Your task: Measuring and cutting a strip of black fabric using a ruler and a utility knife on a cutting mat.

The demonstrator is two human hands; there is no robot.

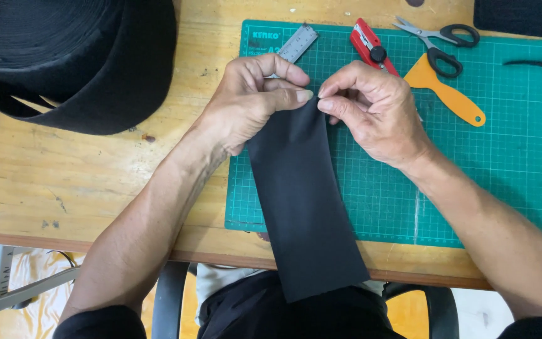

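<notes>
Black fabric strip point(302, 194) is pinched at its far edge between left hand point(252, 100) and right hand point(371, 110); best keep both thumbs level, edge taut.

left hand point(249, 103): bare, no rings | right hand point(374, 110): bare, no rings | forearms: bare, black short sleeves at the upper arms | lap: black clothing, light shirt hem

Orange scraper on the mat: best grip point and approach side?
Probably the long handle of the orange scraper, from the right. It lies flat on the green cutting mat, handle end free, while the blade end sits close under the scissors and near the right hand.
</notes>
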